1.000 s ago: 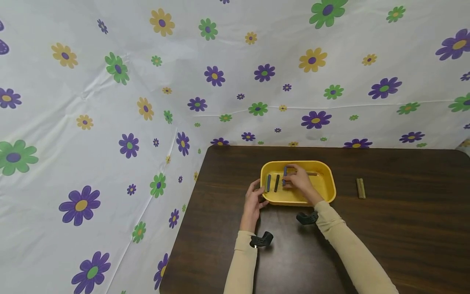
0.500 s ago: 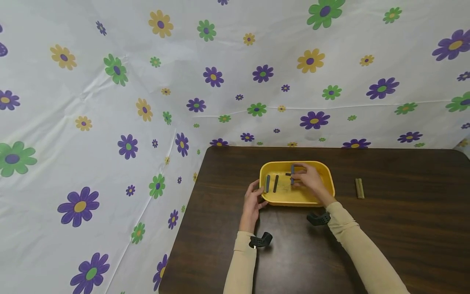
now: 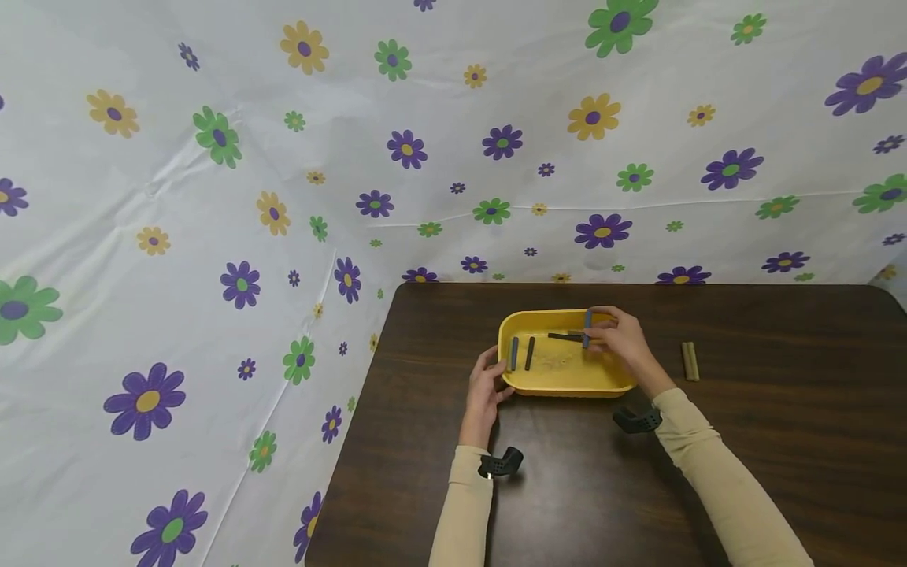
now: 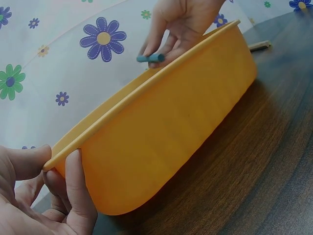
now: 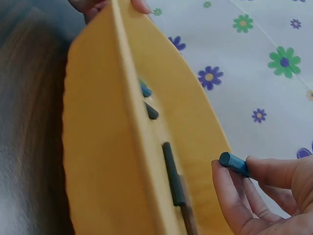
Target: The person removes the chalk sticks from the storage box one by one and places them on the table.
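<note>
"Brown wood grain covers the table [image 3: 560, 488]; what's around it?"
"White flowered sheeting [image 3: 439, 102], at nine and twelve o'clock."
"And the hands?"
"Fingers of the left hand [image 3: 484, 387] pinch the yellow tray [image 3: 563, 378] at eight o'clock; those of the right hand [image 3: 620, 337] grasp a blue stick [image 3: 587, 327] by the tray's one o'clock rim. Two tan sticks [image 3: 686, 361] lie at three."

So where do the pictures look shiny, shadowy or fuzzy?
Head view: a soft pale sheen on the dark table, in front of the yellow tray; left wrist view: a dark shadow on the table along the tray's bottom edge; right wrist view: pale glare on the table at lower left, and the tray's near rim looks fuzzy, while the held blue stick looks clearer.
</note>
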A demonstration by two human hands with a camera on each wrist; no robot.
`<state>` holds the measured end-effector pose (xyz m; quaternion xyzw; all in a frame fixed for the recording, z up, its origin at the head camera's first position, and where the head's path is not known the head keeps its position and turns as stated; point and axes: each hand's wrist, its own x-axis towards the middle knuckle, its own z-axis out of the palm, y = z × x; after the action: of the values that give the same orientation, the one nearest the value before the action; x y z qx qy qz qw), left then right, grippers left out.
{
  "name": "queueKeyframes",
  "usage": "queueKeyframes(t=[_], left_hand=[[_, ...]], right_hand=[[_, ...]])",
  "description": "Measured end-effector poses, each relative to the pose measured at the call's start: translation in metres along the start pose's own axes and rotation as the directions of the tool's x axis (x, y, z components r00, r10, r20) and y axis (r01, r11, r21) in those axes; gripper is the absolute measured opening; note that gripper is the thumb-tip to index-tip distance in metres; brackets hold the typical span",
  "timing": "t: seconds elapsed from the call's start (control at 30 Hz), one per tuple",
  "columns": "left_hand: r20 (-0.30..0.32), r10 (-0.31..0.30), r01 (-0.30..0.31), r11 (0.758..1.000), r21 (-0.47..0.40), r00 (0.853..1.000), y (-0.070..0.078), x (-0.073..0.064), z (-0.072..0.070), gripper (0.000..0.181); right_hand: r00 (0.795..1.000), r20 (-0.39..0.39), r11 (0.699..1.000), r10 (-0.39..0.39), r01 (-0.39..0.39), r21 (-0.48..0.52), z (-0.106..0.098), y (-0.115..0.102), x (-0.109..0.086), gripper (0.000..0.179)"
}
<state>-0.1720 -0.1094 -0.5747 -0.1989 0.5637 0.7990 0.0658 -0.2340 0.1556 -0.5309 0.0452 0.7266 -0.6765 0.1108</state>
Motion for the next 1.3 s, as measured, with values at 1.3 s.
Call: queueKeyframes(t=[1.3], left_hand=[[-0.005, 0.012, -0.012, 1.0, -0.005, 1.0, 0.0, 0.0, 0.001, 0.043]], right_hand=[[0.994, -0.09, 0.964, 0.065, -0.039, 0.262, -0.074, 0.012, -0.018, 0.07]])
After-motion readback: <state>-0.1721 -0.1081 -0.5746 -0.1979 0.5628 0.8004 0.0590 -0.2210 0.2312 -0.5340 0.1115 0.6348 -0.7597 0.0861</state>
